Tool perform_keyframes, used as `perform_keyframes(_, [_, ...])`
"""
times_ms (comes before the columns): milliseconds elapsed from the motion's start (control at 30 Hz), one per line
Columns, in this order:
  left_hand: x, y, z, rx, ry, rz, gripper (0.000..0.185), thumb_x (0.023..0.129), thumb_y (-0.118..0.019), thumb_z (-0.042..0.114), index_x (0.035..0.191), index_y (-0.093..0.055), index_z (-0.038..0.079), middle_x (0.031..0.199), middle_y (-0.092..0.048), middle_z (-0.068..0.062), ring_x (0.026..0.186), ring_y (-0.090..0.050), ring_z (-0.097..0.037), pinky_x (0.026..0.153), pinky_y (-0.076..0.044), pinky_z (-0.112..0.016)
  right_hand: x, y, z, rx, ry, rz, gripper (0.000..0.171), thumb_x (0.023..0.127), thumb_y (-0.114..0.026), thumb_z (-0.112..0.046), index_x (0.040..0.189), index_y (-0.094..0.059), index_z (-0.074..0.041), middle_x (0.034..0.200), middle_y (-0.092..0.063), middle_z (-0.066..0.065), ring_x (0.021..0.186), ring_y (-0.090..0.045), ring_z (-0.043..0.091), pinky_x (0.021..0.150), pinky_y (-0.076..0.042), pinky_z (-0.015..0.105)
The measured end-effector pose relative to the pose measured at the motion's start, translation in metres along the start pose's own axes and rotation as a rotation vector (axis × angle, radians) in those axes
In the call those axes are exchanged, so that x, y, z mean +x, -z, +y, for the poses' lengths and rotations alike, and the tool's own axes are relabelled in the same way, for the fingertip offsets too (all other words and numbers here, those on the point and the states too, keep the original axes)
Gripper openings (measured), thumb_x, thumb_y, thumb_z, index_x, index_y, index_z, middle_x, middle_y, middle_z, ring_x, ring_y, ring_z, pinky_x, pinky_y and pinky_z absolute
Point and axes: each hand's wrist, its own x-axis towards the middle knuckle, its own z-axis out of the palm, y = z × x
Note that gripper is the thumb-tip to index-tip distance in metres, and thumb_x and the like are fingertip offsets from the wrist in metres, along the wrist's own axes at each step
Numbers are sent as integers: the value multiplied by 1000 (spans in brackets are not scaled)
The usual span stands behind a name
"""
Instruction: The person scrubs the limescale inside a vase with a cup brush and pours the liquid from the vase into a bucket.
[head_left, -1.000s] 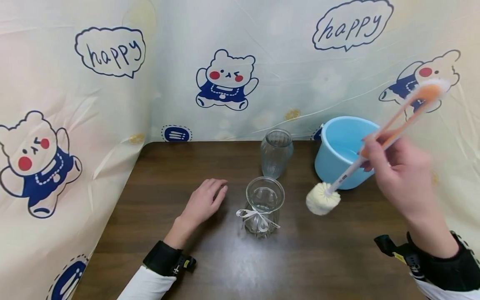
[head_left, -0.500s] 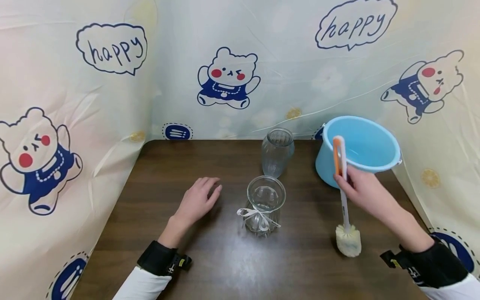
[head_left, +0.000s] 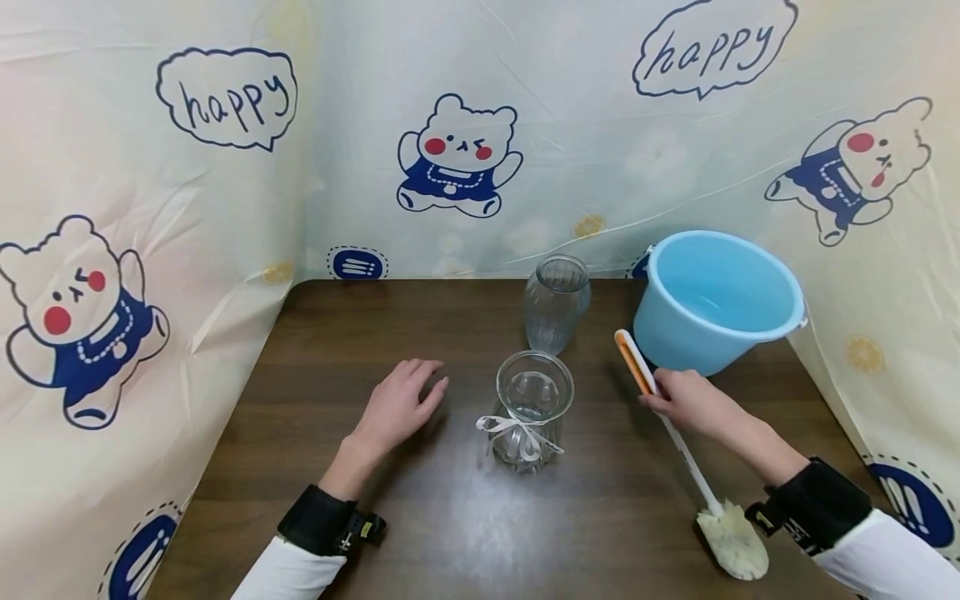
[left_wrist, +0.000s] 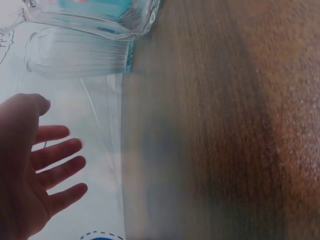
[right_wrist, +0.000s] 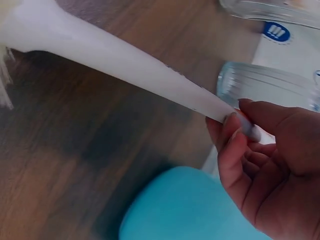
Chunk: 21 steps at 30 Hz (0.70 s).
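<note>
My right hand (head_left: 678,402) grips the white and orange handle of a bottle brush (head_left: 684,450). The handle slants low over the table, and the fluffy cream brush head (head_left: 735,546) is down at the front right. In the right wrist view my fingers (right_wrist: 240,137) curl round the white handle (right_wrist: 125,65). My left hand (head_left: 401,404) lies flat and open on the wood, left of a clear glass vase (head_left: 528,408) tied with a white ribbon. The left wrist view shows the fingers (left_wrist: 55,165) spread, holding nothing.
A ribbed glass jar (head_left: 555,304) stands behind the vase. A light blue bucket (head_left: 716,300) sits at the back right, close to my right hand. The dark wooden table (head_left: 337,333) is walled by a bear-print curtain (head_left: 450,158) on three sides.
My right hand came down from high on the right and swung the brush from head-down upright to low over the table, head toward the front edge. The left hand stayed put.
</note>
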Motion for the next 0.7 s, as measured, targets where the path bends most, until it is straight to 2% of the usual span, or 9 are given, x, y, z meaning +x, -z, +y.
perform_keyframes(233, [-3,-2,0,21,15,-28,36,105,-62,33,129,-69,7,120,-71,-12,110,-65,-29,91,-57,-50,8,-11,8,-38,-48,-98,21,100,-69,-20,87,-58,-8,70,-57,4,54,-57,14,51,-49,31])
perform_keyframes(467, [-3,0,-1,11,18,-23,36,105,-62,32,128,-70,6,120,-71,-12,110,-65,-29,91,-57,-50,13,-15,14,-28,-102,-118,21,99,-70,-18,89,-56,-6,72,-56,6,54,-57,16,50,-50,31])
perform_keyframes(700, [-5,2,-1,7,19,-22,35,104,-63,31,129,-69,6,121,-71,-12,111,-65,-30,91,-57,-51,14,-21,22,-44,-139,-185,21,100,-70,-18,89,-56,-8,68,-57,5,49,-55,15,48,-46,29])
